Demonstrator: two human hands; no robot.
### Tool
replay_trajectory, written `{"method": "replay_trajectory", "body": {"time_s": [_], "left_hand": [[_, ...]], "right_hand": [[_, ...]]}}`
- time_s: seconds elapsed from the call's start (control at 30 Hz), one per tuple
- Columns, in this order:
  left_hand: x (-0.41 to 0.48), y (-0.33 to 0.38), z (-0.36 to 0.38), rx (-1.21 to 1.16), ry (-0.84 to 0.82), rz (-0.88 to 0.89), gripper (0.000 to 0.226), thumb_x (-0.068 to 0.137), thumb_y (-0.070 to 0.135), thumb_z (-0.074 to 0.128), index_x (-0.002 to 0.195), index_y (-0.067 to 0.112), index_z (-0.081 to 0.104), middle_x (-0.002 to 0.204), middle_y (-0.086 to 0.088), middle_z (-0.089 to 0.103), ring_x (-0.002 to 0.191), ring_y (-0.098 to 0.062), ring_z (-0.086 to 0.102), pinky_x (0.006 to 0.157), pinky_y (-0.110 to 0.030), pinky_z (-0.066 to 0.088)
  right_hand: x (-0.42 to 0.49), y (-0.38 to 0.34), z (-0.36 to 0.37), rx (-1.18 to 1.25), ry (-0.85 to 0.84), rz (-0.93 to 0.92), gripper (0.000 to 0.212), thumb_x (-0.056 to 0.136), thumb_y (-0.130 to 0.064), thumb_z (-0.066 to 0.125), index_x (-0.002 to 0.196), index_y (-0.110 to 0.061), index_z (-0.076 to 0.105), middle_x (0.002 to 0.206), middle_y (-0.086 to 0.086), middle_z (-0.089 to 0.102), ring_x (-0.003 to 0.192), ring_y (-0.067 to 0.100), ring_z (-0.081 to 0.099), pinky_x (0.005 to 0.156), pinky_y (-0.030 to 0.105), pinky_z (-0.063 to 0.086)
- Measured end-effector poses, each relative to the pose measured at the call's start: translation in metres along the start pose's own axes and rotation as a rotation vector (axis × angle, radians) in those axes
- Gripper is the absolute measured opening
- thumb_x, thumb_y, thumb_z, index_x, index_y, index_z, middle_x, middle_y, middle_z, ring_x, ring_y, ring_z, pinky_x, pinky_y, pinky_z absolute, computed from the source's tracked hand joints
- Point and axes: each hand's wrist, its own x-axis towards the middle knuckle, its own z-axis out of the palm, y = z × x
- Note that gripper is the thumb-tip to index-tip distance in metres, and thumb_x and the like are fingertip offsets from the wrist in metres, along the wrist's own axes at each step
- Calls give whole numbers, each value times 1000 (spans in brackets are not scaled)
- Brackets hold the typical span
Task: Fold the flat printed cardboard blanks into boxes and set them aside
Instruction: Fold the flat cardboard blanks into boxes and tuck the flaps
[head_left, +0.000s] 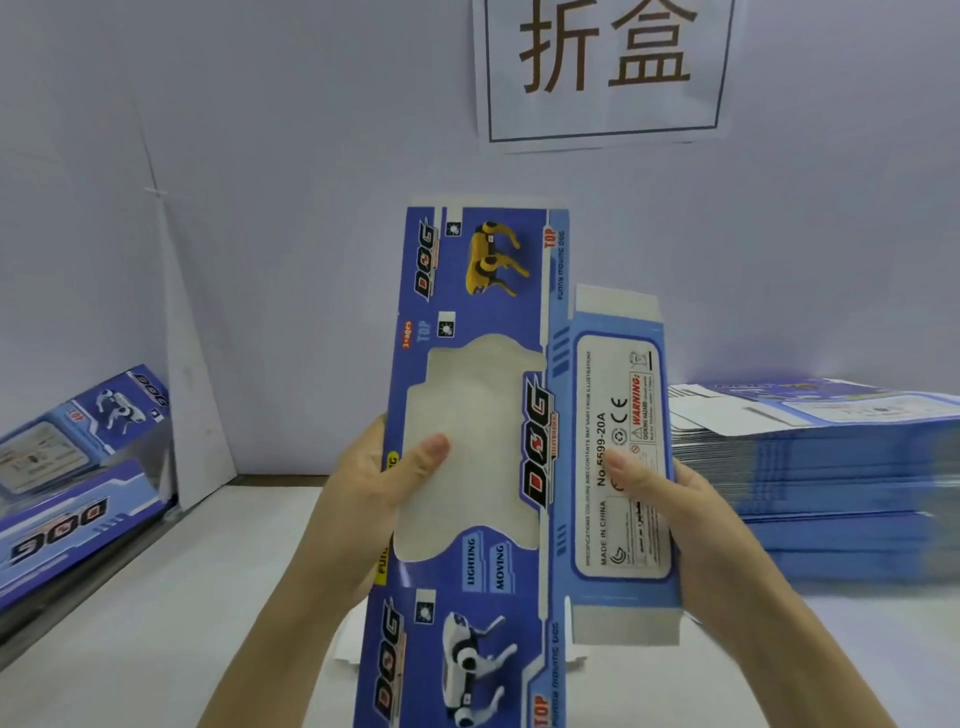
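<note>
Blank (478, 291): held upright over the bench (208, 571), printed face toward the camera, not yet folded.
Handling: probably light, thin card, bending readily at its creases; best held by both long edges.
Left grip (374, 483): pinches the left edge, thumb across the window (478, 410).
Right grip (675, 504): pinches the label panel (618, 395), thumb in front.
</note>
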Motion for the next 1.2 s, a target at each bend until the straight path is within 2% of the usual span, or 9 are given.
{"method": "replay_trajectory", "body": {"time_s": [0.13, 0.3, 0.4, 0.6, 0.8, 0.93, 1.03, 1.1, 1.2], "left_hand": [[0, 0, 1, -9, 27, -36, 44, 75, 37, 63, 116, 21, 55, 103, -6, 74, 90, -30, 72, 77, -46, 58], [0, 1, 3, 5, 69, -46, 46, 75, 38, 62, 117, 19, 55, 104, -7, 73, 90, -31, 72, 84, -51, 55], [1, -1, 5, -6, 59, -60, 47, 75, 38, 62, 117, 18, 54, 104, -7, 73, 91, -32, 71, 85, -53, 54], [4, -5, 9, 33, 47, -48, 42, 70, 43, 62, 107, 24, 55, 93, 0, 75, 80, -24, 74, 62, -31, 61], [5, -8, 11, 6, 50, -35, 44, 71, 43, 63, 110, 24, 54, 96, -1, 75, 83, -25, 73, 67, -36, 61], [9, -15, 16, 78, 121, -17, 48, 74, 46, 64, 116, 29, 48, 100, 4, 72, 82, -15, 73, 60, -28, 58], [4, -19, 26, 238, 158, -11, 62, 84, 39, 64, 135, 46, 30, 117, 22, 53, 86, 5, 65, 54, -11, 50], [0, -24, 33, 402, 82, 61, 70, 81, 48, 65, 138, 52, 24, 126, 27, 41, 101, 14, 53, 69, -5, 47], [-8, -21, 40, 315, -167, 93, 75, 78, 64, 63, 143, 50, 28, 125, 33, 53, 114, 11, 53, 93, -25, 46]], "right_hand": [[0, 0, 1, -12, 37, -20, 35, 66, -31, 73, 99, -17, 75, 99, 15, 75, 82, 31, 74, 56, 34, 59], [1, -1, 3, -20, 36, -20, 19, 67, -31, 72, 82, -23, 79, 96, 13, 76, 78, 27, 75, 54, 31, 58], [1, -1, 2, -18, 50, -16, 29, 66, -30, 73, 93, -17, 76, 95, 15, 76, 76, 29, 75, 52, 32, 57], [-1, -3, 0, -37, 77, -1, 28, 62, -35, 75, 87, -23, 78, 94, 11, 76, 74, 28, 75, 52, 32, 58], [-1, -6, 1, -56, 116, -16, 45, 59, -36, 76, 99, -17, 72, 92, 12, 76, 74, 28, 75, 51, 31, 57], [-3, -6, 4, -38, 132, -15, 38, 64, -33, 75, 100, -20, 72, 93, 11, 77, 76, 29, 75, 52, 33, 58], [-3, -2, 9, -75, 204, -98, 34, 69, -32, 72, 102, -23, 70, 90, 3, 77, 76, 22, 75, 53, 31, 59], [-3, 1, 17, -157, 221, -244, 26, 71, -33, 71, 96, -28, 72, 89, -5, 77, 77, 14, 74, 54, 24, 57], [-4, 5, 32, -454, 193, -526, 18, 77, -30, 71, 89, -42, 76, 87, -14, 76, 80, 4, 71, 64, 18, 55]]}}
